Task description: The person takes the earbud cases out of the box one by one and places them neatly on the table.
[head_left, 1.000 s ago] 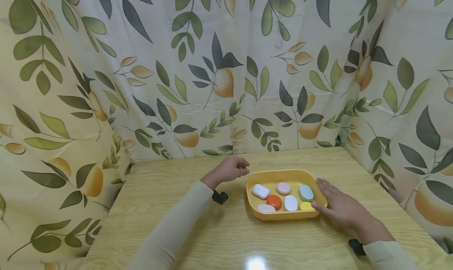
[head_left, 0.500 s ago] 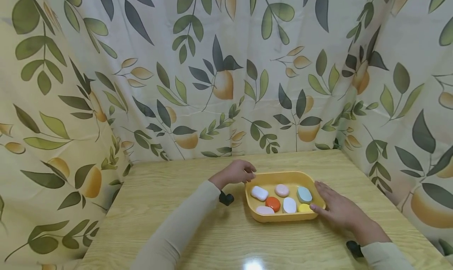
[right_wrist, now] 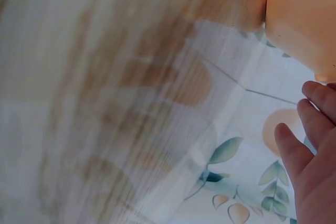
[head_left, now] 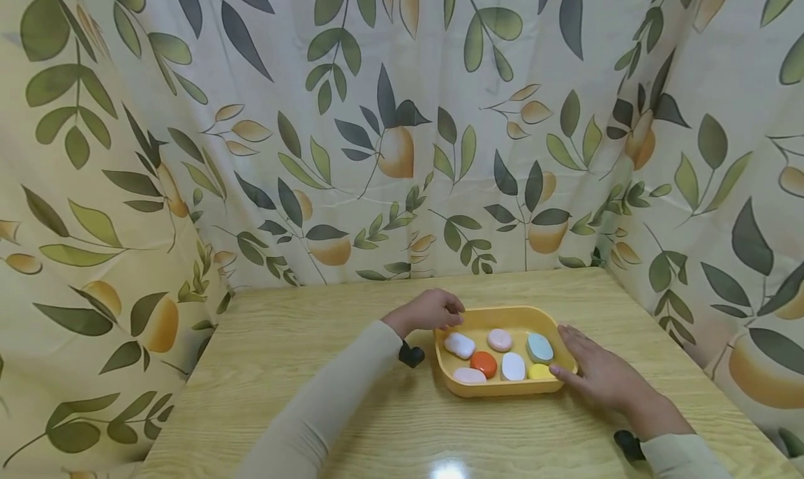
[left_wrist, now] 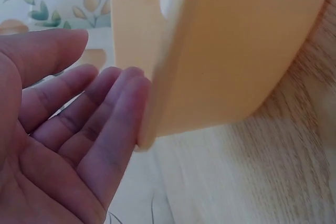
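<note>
A yellow tray [head_left: 477,388] with rounded corners sits on the table. Inside lie several smooth, rounded pieces like pebbles or soaps: a white one [head_left: 460,345], a round pink one [head_left: 500,339], a light blue one [head_left: 539,348], a red one [head_left: 484,364], another white one [head_left: 513,366], a pale pink one [head_left: 470,375] and a yellow one [head_left: 539,372]. My left hand [head_left: 430,310] is at the tray's back left corner, fingers loosely bent; in the left wrist view one finger meets the rim [left_wrist: 168,61]. My right hand [head_left: 606,374] lies along the right end, fingers extended, thumb by the front right corner.
The wood-grain table [head_left: 301,367] runs back to a leaf-and-fruit patterned curtain [head_left: 377,151]. More of the curtain encloses the left and right sides. A dark wrist device [head_left: 411,354] shows under the left wrist, another [head_left: 629,445] under the right.
My left hand has moved rightward from beside the tray to its back left corner. The right hand stays by the right end. The pieces keep their arrangement.
</note>
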{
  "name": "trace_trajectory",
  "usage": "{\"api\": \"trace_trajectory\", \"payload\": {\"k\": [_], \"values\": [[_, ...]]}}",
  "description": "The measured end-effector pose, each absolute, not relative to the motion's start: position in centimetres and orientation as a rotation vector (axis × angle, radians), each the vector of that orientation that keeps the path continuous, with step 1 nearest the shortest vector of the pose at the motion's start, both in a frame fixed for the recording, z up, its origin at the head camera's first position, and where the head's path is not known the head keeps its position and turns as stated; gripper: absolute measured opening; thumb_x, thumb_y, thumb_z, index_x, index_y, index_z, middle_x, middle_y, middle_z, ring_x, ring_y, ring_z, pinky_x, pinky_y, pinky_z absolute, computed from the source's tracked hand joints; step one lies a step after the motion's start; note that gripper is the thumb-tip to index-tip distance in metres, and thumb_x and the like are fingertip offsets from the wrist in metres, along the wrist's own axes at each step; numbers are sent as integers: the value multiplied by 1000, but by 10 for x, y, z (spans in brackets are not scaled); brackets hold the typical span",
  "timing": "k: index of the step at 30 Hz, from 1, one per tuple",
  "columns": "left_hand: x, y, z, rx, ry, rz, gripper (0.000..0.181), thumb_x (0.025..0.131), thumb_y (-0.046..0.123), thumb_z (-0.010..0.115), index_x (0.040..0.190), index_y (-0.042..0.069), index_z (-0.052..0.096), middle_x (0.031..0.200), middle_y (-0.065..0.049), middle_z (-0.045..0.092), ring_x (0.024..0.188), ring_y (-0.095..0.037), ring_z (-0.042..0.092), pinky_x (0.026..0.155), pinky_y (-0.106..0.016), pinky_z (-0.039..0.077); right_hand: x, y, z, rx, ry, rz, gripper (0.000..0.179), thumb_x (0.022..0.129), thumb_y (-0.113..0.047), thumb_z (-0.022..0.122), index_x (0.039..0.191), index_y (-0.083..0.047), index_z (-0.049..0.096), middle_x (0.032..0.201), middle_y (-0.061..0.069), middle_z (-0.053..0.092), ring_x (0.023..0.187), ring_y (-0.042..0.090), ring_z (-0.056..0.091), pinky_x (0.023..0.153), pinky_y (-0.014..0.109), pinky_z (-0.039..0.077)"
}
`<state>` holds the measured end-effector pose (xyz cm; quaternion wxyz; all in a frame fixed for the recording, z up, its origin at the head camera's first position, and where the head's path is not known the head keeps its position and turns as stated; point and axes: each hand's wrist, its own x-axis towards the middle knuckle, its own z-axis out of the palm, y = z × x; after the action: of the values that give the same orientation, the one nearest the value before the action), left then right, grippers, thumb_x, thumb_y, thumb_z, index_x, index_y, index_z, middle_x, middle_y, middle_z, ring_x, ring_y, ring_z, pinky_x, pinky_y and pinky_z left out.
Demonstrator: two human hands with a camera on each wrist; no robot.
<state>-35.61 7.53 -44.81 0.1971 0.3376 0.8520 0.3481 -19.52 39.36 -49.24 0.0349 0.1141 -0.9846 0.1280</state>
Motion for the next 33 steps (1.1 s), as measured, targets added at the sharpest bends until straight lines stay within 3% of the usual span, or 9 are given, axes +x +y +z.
{"api": "trace_trajectory", "payload": {"k": [10,26,33], "values": [[-354,96,-450,1104,2487,676,27,92,22,70,114,5,70,98,4,69,89,-5,60,77,-17,48,-194,394,-491,338,-3033,393,86,96,-54,52,148,8,26,151,31,27,135,50,28,103,66,28],[-343,113,-461,1084,2507,407,29,91,24,71,117,11,69,102,5,67,92,-5,58,85,-20,47,-193,390,-490,323,-3039,416,86,97,-55,50,150,8,23,150,31,29,134,50,29,103,66,29],[-338,115,-464,1188,2538,203,29,92,12,64,121,10,68,109,2,66,98,-8,58,87,-20,47,-194,392,-493,318,-3039,420,85,97,-54,49,150,7,22,150,30,30,134,50,29,103,66,29]]}}
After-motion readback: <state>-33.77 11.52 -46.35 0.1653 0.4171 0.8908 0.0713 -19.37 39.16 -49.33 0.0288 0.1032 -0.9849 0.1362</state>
